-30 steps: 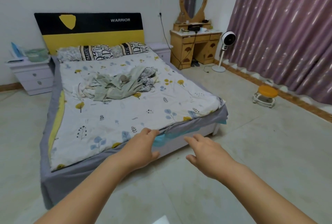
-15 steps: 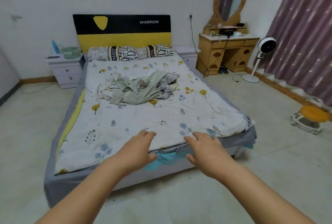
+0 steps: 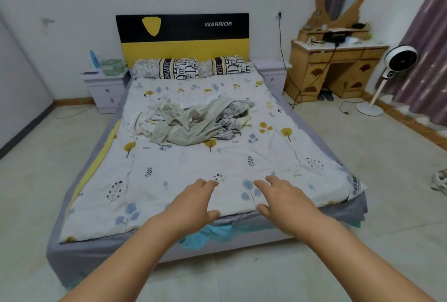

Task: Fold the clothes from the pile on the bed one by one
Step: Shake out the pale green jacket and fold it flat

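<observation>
Both hands, left (image 3: 191,207) and right (image 3: 286,201), fingers spread, empty, above the bed's (image 3: 217,163) foot.

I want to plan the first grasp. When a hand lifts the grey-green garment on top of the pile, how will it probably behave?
The grey-green garment lies crumpled in soft folds, so it will likely hang limp, not keep shape. It looks thin, so probably light. It overlaps the other clothes in the pile, so it may drag a neighbour along.
</observation>
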`<state>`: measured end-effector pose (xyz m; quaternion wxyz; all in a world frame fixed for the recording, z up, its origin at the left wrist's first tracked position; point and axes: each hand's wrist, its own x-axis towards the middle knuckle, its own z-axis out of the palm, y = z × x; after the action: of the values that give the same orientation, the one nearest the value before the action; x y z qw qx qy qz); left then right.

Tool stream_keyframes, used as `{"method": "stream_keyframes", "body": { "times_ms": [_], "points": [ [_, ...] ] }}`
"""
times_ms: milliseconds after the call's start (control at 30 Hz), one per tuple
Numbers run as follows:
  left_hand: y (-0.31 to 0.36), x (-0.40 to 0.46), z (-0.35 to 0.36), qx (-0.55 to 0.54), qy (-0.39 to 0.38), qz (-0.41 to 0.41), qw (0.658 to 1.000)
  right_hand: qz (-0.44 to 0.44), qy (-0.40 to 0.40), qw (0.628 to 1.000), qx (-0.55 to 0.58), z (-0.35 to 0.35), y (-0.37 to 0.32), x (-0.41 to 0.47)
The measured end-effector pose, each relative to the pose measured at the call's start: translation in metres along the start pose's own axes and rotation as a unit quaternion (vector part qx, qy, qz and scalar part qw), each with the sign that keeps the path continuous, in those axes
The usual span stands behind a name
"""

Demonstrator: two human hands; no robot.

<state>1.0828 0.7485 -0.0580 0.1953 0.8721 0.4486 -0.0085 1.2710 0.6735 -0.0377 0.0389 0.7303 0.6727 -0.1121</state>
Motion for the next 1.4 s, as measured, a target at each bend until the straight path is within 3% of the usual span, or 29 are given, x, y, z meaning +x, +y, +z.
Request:
{"method": "stream_keyframes", "body": {
  "times_ms": [533,767,1400],
  "points": [
    [-0.037,0.152,-0.05,-0.012,0.014,0.002,1.0,-0.008,-0.003,1.0,-0.015,-0.048,0.034,0.15],
    [-0.057,0.186,-0.058,-0.008,0.005,-0.047,0.999,-0.041,-0.046,0.998,-0.011,-0.05,0.043,0.203],
    [-0.025,0.308,-0.063,-0.057,0.054,-0.174,0.982,-0.166,-0.044,0.985,-0.033,-0.079,0.136,0.352]
  ]
}}
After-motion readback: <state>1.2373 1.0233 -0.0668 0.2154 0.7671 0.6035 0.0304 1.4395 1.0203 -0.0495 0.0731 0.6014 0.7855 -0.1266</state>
